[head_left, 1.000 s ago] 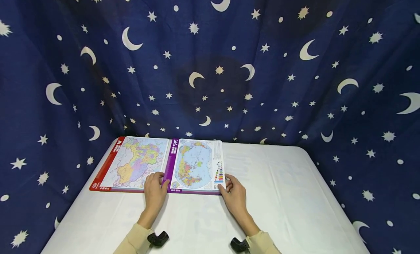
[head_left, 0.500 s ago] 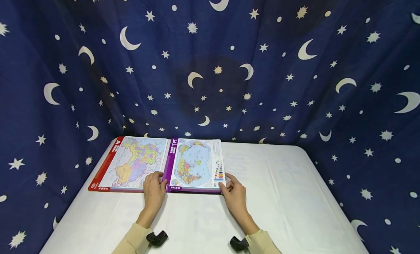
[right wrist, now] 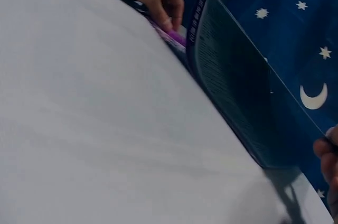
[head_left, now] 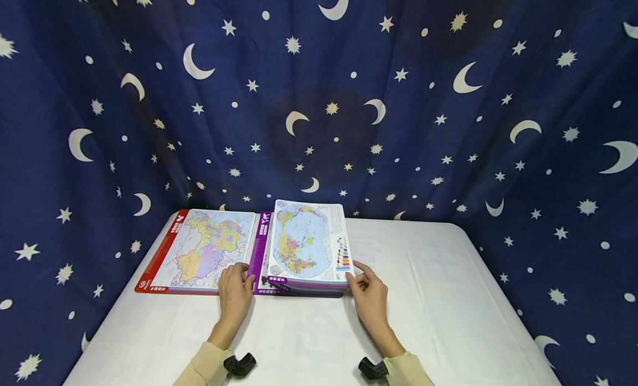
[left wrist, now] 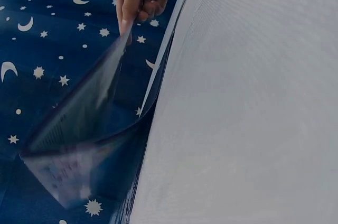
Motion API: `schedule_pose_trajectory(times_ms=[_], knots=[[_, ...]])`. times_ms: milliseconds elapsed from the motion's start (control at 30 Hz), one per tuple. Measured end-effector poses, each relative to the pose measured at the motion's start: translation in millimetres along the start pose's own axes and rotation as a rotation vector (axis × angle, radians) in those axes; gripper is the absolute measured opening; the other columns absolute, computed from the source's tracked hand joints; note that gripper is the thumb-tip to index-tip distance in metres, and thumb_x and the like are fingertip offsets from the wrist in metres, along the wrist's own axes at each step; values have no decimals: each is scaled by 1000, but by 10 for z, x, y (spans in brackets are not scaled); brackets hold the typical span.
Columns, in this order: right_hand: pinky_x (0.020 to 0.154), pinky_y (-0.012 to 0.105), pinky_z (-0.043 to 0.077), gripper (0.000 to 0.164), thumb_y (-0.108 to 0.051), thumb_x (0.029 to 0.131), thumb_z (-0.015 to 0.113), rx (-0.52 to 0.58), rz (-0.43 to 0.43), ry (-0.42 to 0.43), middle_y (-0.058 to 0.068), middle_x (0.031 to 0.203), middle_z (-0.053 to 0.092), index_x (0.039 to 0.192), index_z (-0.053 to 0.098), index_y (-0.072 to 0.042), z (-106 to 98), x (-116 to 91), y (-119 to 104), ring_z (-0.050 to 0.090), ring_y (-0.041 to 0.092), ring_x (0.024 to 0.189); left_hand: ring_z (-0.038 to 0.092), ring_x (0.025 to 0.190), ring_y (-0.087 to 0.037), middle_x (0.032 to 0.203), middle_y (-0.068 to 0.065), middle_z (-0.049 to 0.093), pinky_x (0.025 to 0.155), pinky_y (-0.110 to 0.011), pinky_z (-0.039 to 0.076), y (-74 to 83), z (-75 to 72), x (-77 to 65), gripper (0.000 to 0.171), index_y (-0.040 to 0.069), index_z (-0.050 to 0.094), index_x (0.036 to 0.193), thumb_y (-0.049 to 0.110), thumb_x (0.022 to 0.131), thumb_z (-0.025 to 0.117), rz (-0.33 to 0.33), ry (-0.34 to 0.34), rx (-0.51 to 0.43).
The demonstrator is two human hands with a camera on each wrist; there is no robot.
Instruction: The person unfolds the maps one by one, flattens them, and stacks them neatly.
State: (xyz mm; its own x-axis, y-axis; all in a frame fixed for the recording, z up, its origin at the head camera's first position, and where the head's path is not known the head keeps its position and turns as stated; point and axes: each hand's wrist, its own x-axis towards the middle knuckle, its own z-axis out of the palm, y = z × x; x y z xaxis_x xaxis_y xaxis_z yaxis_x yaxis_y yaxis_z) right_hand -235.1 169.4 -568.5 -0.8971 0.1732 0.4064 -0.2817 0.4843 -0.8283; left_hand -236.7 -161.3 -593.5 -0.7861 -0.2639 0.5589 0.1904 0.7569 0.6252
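Observation:
In the head view, my right hand [head_left: 370,297] pinches the lower right corner of the upper world map [head_left: 301,242]. That map tilts up and right off a purple-banded lower layer [head_left: 260,250]. My left hand [head_left: 235,291] stays at the seam, fingertips pinching the purple layer's lower left corner. To its left lies a red-banded map of China [head_left: 204,253], flat on the table. In the right wrist view, the raised sheet [right wrist: 237,86] shows a dark underside, and left fingers [right wrist: 168,18] meet the purple edge. The left wrist view shows the sheet [left wrist: 79,113] bent.
The white-covered table [head_left: 423,297] extends to the right of the maps and in front of them. Behind and around it hangs a dark blue curtain [head_left: 319,125] with moons and stars. A black device [head_left: 240,365] sits on each wrist.
My right hand has moved right, lifting the upper world map off the purple-banded layer, which stays down. The left hand and the red-banded map have barely shifted.

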Motion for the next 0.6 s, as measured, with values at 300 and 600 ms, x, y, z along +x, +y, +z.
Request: schedule_pose_trajectory(times_ms=[300,600], knots=[[55,16,44,31,-13,95,79,-70,32,93,-5,69,70,126,75,-13,-355,15,100,60,5,60,52,81,-31,75,-8,56,79,-45,40,-6,10,-16,29,-5,69,105,-5,80,84,4,-1,7],[54,15,43,30,-14,96,78,-151,64,166,-2,71,72,125,76,-14,-712,65,351,59,2,59,49,79,-29,74,-7,53,77,-43,38,-1,26,-19,30,-5,69,104,-5,79,84,17,14,4]])
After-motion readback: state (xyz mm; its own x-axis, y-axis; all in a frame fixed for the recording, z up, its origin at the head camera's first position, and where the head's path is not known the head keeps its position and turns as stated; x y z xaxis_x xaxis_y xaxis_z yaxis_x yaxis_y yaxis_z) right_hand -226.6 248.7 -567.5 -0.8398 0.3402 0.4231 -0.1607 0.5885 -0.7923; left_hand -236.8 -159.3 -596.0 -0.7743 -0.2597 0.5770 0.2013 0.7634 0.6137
